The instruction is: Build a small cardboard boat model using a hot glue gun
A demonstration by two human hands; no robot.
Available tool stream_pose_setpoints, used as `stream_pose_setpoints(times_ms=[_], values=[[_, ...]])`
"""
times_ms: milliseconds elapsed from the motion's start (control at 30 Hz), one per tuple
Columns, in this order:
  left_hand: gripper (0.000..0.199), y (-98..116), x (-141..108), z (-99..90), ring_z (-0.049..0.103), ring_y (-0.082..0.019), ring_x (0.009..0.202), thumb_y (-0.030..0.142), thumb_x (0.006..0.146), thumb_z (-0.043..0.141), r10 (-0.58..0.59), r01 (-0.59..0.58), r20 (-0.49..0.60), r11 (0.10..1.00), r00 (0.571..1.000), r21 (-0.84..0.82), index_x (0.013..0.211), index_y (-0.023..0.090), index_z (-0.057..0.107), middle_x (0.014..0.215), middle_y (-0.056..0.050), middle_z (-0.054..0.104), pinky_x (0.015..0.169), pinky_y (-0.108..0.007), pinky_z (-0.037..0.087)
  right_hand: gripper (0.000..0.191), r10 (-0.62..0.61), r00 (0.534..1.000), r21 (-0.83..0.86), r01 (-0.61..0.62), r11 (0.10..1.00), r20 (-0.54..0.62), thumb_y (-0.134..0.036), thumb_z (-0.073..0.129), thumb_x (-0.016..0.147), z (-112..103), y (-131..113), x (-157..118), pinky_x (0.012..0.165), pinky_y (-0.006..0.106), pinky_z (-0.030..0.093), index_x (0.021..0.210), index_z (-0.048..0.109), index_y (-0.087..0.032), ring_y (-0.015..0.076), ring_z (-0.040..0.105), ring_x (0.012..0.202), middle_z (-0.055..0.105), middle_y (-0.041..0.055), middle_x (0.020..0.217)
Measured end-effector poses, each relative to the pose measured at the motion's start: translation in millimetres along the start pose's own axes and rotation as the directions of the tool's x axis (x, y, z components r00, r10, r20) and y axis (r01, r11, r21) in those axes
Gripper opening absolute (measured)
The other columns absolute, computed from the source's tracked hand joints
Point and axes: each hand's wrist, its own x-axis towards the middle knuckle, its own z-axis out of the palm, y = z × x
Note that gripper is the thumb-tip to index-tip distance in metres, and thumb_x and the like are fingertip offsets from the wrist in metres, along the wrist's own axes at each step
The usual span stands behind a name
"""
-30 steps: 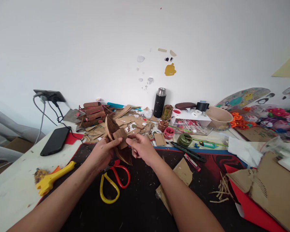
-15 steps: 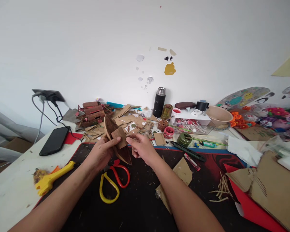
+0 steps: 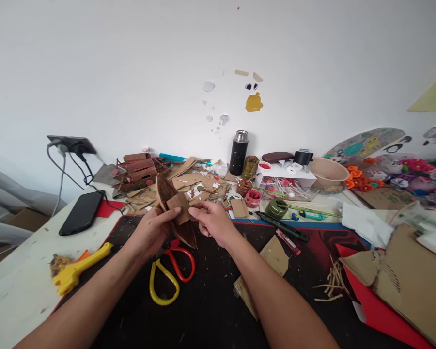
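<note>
Nothing visibly moved since. Boat [image 3: 164, 189]: above mat [image 3: 210, 300], long axis far-left to near-right. Left grip [image 3: 154, 228]: clamped on boat and card [image 3: 184, 207]. Right grip [image 3: 215, 224]: at card's right edge, pinch untellable.

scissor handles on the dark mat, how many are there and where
2: a yellow handle below the left hand, and a red handle to its right and slightly farther away. Others could be hidden under the forearms.
</note>
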Motion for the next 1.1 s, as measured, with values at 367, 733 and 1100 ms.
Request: stream_pose_setpoints(times_ms=[367, 733, 1100], values=[[0.045, -2, 3, -3.6, 0.082, -0.032, 0.096, 0.025, 0.067, 0.098, 0.004, -0.004, 0.0, 1.0, 1.0, 0.001, 0.107, 0.013, 0.081, 0.107, -0.015, 0.085, 0.079, -0.034, 0.068, 0.042, -0.037, 0.999, -0.051, 0.037, 0.998, 0.012, -0.059, 0.078, 0.084, 2, 9, 3, 0.038, 0.023, 0.033, 0.097, 0.061, -0.022, 0.0081, 0.042, 0.037, 0.05, -0.0117, 0.057], [0.052, 6, 4, 0.1, 0.08, -0.036, 0.105, 0.033, 0.065, 0.101, 0.059, -0.061, -0.103, 0.998, 0.993, -0.015, 0.108, 0.014, 0.079, 0.101, -0.013, 0.085, 0.091, -0.043, 0.068, 0.043, -0.323, 0.946, -0.571, 0.266, 0.777, 0.0, -0.045, 0.071, 0.098, 3, 5, -7, 0.064, 0.03, 0.04, 0.136, 0.067, -0.025, 0.0186, 0.059, 0.064, 0.063, -0.0026, 0.071], [0.064, -2, -3, 4.9, 0.08, -0.036, 0.108, 0.048, 0.063, 0.102, 0.067, -0.063, -0.064, 0.996, 0.996, 0.064, 0.113, 0.018, 0.078, 0.103, -0.012, 0.086, 0.087, -0.04, 0.068, 0.047, -0.434, 0.9, -0.845, 0.264, 0.465, 0.043, -0.031, 0.06, 0.102, 4, 2, -12, 0.08, 0.039, 0.047, 0.148, 0.068, -0.025, 0.0302, 0.072, 0.086, 0.08, 0.0108, 0.093]])
